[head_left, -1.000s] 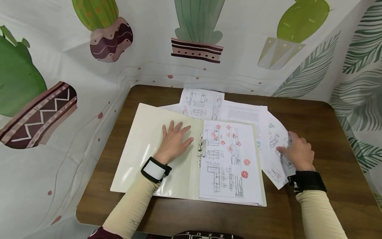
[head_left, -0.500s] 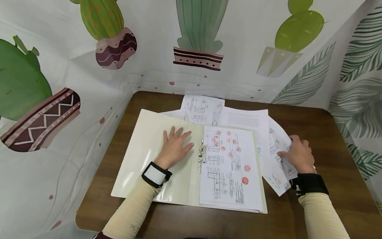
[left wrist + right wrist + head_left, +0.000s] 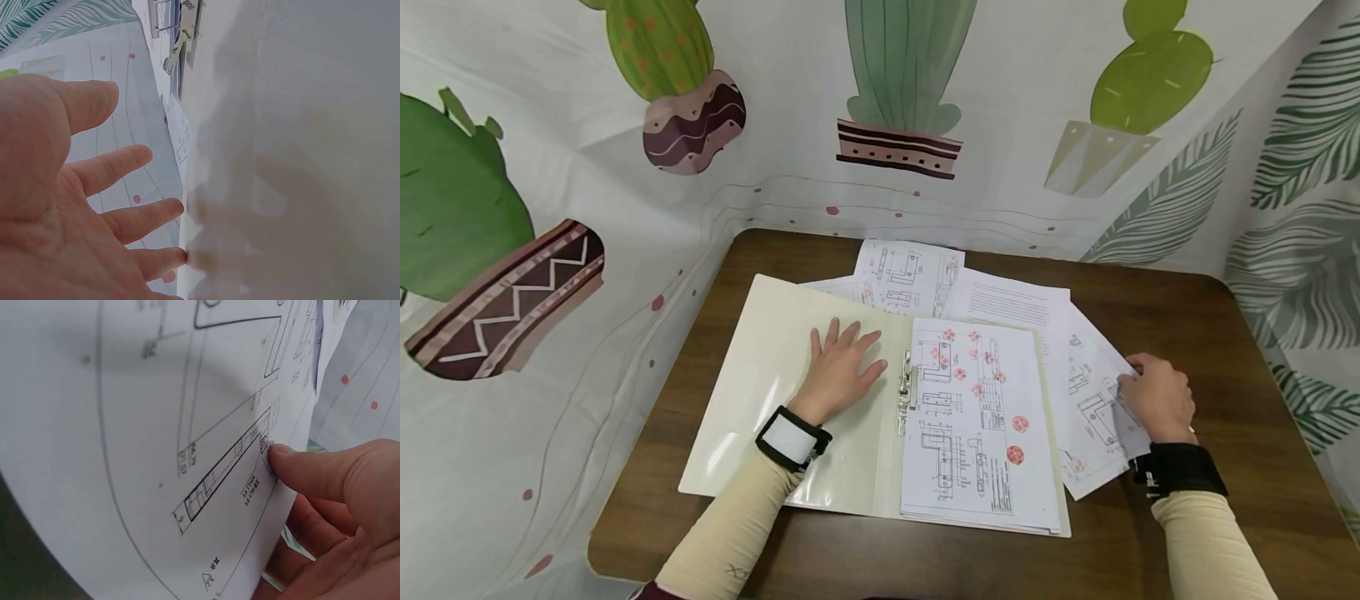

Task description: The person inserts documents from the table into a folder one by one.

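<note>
An open cream folder lies on the table, with a metal clip along its spine. A stack of printed technical drawings with red stamps sits on its right half. My left hand rests spread on the bare left cover; the left wrist view shows its fingers straight. To the right of the folder, my right hand pinches the edge of a loose drawing sheet. In the right wrist view the thumb lies on the sheet's printed face and the other fingers are behind it.
More loose sheets lie behind the folder: a drawing at the back and a page of text overlapping the held sheet. The brown wooden table has rounded corners. A cactus-print cloth hangs behind it.
The view has tilted up slightly. My right hand's sheet has turned a little, its lower corner shifting left, and the text page's edge has shifted too. My left hand stays on the cover.
</note>
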{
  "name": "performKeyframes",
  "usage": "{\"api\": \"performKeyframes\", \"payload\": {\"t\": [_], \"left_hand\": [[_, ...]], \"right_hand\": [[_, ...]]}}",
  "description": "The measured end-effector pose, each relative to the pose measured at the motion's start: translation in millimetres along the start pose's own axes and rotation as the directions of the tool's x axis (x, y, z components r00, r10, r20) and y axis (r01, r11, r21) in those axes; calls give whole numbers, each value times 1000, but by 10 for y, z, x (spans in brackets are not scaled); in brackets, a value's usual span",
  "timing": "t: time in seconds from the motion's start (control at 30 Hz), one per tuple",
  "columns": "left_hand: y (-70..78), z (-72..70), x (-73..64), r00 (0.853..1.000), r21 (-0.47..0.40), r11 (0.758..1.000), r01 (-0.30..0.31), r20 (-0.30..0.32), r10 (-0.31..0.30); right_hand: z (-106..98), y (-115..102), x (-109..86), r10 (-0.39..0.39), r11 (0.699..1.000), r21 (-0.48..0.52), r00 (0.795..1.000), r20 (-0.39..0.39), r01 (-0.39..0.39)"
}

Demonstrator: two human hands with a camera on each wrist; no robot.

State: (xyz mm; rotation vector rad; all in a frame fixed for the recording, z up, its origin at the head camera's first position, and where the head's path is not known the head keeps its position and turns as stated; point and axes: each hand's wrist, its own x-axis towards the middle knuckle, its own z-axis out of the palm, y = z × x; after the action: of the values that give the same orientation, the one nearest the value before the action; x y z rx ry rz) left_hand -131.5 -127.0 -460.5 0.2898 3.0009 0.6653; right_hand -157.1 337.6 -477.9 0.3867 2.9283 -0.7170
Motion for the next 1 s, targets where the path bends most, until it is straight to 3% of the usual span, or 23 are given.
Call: {"api": "performKeyframes", "payload": {"t": [0.3,0.7,1.0], "left_hand": [[-6,2,-5,1000,-10,1000,-3,-2,3],[-39,28,17,1000,3,1000,-3,10,3],[-56,45,30,1000,0,1000,1,13,-1]], "right_hand": [[-81,-13,-31,-8,999,31,997,-74,10],[-204,44,-82,11,997,82,994,-113,-2],[-387,32,-114,3,996,90,977,-213,17]]}}
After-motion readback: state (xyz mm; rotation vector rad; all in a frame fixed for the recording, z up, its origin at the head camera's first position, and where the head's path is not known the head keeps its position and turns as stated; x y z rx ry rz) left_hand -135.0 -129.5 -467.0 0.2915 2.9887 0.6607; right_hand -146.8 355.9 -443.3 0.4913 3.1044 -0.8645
